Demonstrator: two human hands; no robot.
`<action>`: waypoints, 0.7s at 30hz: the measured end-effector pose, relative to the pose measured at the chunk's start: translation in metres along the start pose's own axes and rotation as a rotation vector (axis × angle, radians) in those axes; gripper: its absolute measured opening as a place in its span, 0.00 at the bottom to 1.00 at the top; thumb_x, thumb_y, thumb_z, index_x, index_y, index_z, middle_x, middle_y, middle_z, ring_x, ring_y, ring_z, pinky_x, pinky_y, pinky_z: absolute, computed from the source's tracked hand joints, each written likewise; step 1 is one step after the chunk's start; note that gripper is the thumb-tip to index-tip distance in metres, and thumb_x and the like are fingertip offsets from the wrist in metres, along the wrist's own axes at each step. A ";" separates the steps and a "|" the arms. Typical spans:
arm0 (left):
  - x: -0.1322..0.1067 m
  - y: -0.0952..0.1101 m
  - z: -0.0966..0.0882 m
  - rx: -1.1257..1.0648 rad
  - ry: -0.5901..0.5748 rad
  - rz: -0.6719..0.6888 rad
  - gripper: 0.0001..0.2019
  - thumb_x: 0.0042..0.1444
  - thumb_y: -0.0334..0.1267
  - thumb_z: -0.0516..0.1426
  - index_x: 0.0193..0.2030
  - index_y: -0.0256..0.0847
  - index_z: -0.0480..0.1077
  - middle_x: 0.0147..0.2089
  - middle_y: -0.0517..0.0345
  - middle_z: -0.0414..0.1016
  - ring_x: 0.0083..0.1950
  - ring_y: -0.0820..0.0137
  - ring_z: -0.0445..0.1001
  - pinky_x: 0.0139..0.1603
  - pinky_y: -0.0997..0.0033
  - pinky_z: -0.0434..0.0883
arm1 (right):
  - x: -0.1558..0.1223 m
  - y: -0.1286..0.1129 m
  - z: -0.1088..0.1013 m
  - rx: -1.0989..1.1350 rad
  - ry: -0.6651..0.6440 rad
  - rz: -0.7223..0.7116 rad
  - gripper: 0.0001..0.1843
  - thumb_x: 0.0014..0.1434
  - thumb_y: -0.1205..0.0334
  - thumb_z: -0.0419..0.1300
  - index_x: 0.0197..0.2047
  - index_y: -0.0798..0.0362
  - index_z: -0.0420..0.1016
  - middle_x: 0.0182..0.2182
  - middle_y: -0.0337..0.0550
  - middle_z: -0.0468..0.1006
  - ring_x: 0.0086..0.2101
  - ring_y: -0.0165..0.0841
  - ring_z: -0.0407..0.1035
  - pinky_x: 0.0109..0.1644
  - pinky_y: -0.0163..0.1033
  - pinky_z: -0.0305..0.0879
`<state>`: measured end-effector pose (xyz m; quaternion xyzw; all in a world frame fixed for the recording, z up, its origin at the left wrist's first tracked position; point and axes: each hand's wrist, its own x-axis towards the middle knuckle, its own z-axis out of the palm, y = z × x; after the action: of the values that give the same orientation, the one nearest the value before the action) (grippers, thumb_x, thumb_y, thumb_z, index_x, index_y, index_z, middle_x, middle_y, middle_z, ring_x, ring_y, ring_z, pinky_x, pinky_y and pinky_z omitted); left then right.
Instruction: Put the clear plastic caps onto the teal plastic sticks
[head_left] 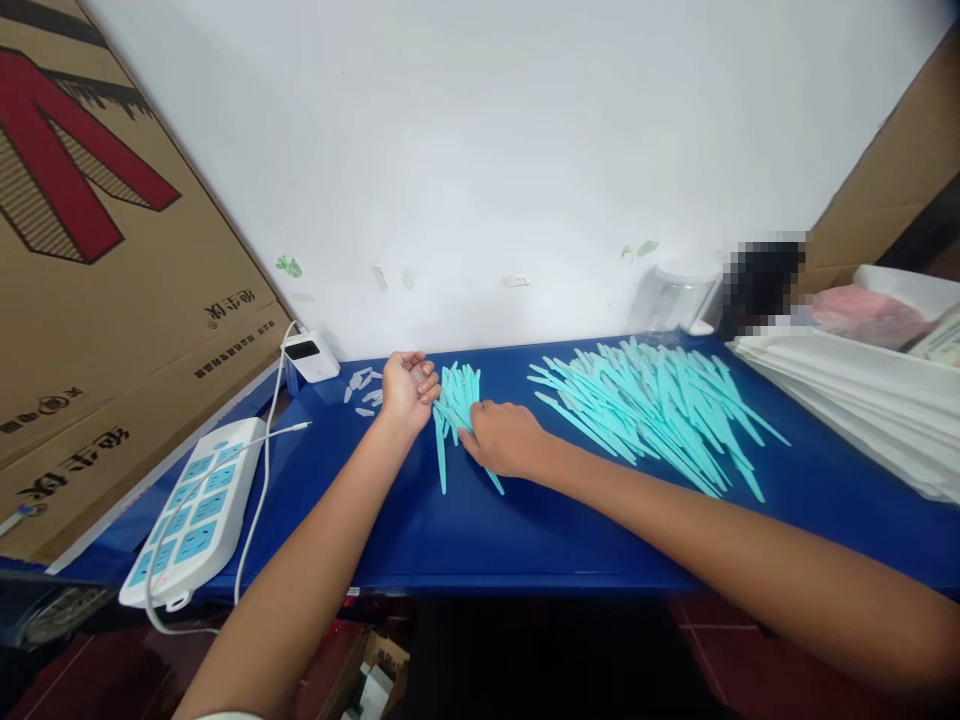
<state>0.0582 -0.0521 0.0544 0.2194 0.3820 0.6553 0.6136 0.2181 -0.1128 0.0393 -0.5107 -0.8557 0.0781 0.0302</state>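
Note:
My left hand is turned palm up with its fingers curled in, and something pale may lie in it, too small to make out. Close by on its left lie several small translucent pieces. My right hand reaches in from the right, thumb and fingers closed at the edge of a small pile of slim turquoise sticks. One stick sticks out beneath that hand; its fingertips are partly hidden. A much larger heap of the same turquoise sticks is spread to the right.
The blue table meets a white wall. On the left are a power strip, a cable and a small white device. At the right stand a clear container and stacked white trays. A large cardboard box borders the left side.

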 end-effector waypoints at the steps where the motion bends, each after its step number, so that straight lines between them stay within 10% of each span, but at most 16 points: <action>1: 0.000 -0.001 0.000 0.005 -0.004 0.000 0.01 0.52 0.33 0.52 0.32 0.41 0.62 0.23 0.66 0.58 0.14 0.79 0.48 0.12 0.79 0.43 | -0.001 0.001 -0.001 -0.001 -0.018 -0.001 0.24 0.75 0.53 0.47 0.55 0.62 0.75 0.50 0.62 0.81 0.49 0.53 0.78 0.47 0.49 0.71; 12: -0.002 -0.004 0.002 0.047 -0.038 0.013 0.01 0.54 0.33 0.51 0.32 0.41 0.61 0.22 0.67 0.57 0.14 0.80 0.48 0.12 0.78 0.41 | -0.012 0.038 -0.005 -0.008 -0.058 0.025 0.21 0.77 0.56 0.43 0.58 0.63 0.66 0.39 0.65 0.83 0.42 0.53 0.79 0.38 0.45 0.65; 21: -0.005 -0.009 0.001 0.093 -0.141 -0.030 0.04 0.53 0.33 0.51 0.36 0.39 0.65 0.23 0.64 0.59 0.15 0.78 0.50 0.13 0.79 0.44 | -0.024 0.105 -0.011 0.385 0.173 -0.072 0.16 0.77 0.49 0.40 0.39 0.47 0.56 0.29 0.41 0.71 0.29 0.38 0.65 0.35 0.41 0.59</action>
<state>0.0655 -0.0571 0.0497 0.2875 0.3711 0.6104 0.6380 0.3225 -0.0833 0.0337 -0.4694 -0.8369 0.1946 0.2033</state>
